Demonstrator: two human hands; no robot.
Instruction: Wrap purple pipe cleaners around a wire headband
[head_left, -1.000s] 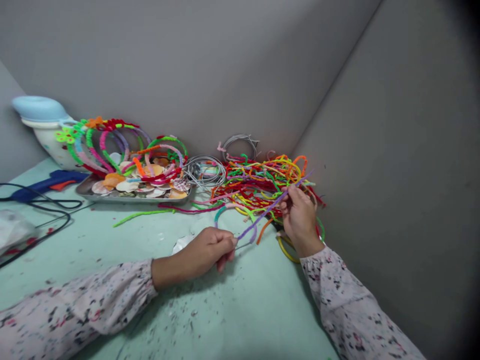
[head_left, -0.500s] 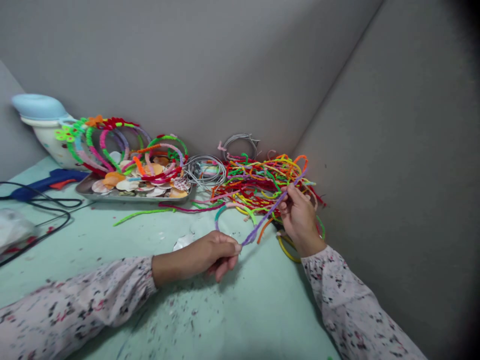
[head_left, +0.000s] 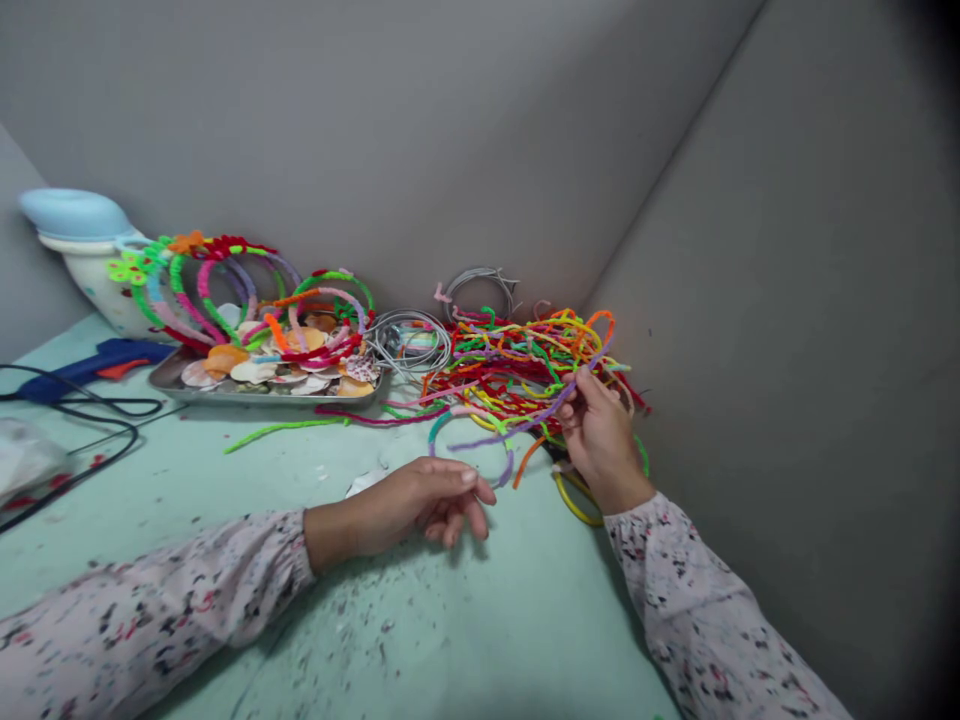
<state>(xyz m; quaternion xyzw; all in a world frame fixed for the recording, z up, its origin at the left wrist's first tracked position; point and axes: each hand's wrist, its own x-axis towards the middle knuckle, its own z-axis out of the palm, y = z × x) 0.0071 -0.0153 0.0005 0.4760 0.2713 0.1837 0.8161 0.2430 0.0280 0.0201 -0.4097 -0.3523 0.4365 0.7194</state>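
Between thumb and fingers my right hand [head_left: 602,435] pinches a purple pipe cleaner [head_left: 541,422], whose free end reaches out to the left. My left hand [head_left: 427,505] is below that end, holding nothing, its fingers loosely apart. Behind the right hand lies a tangled pile of colourful pipe cleaners [head_left: 517,375]. A ring wrapped in several colours [head_left: 433,440] rests on the table just beyond the left hand. Close to the right wrist, a yellow loop [head_left: 574,500], perhaps a handle, is partly hidden.
A metal tray [head_left: 270,397] holds seashells and wrapped hoops [head_left: 214,290]. Beside it are coils of grey wire [head_left: 409,340]. On the left are a blue glue gun [head_left: 97,365] with a black cord, a clear plastic bag [head_left: 30,460] and a blue-lidded container [head_left: 97,260]. Grey walls stand behind and right.
My left hand has let go of the purple pipe cleaner and its fingers have opened. The freed end has sprung up and left. My right hand keeps its hold.
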